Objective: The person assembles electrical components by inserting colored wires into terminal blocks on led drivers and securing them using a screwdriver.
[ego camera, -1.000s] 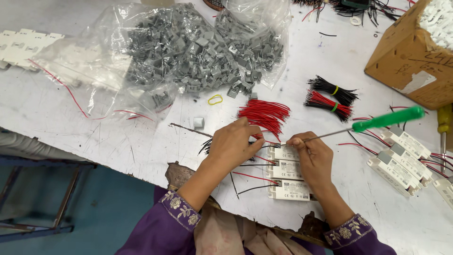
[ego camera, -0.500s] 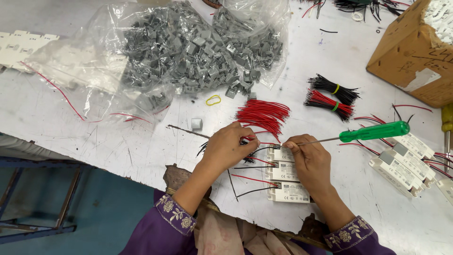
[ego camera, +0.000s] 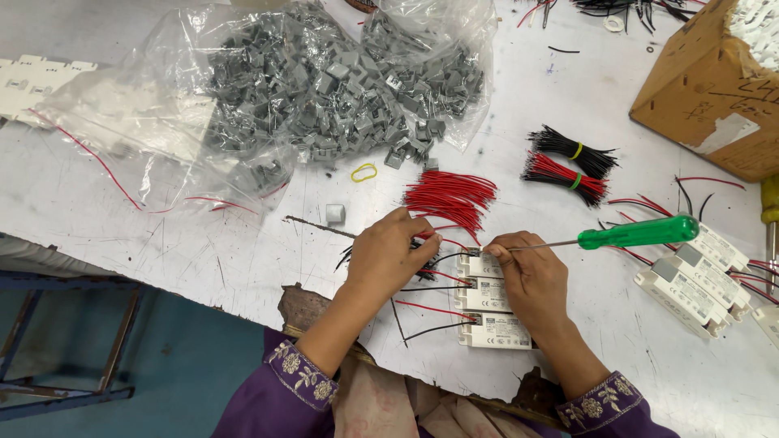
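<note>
Head view. Left hand (ego camera: 389,255): fingers pinched on a red wire beside the white modules (ego camera: 487,296), three stacked near the table's (ego camera: 203,259) near edge. Right hand (ego camera: 531,276): closed on a green-handled screwdriver (ego camera: 637,233), tip at the farthest module. Loose red wires (ego camera: 450,195) just beyond; bag of grey clips (ego camera: 324,81) far left.

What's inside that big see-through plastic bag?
The clear plastic bag holds a heap of small grey plastic parts, some spilling out of its open side onto the white table. What lies at the bottom of the heap is covered by the parts on top.
</note>
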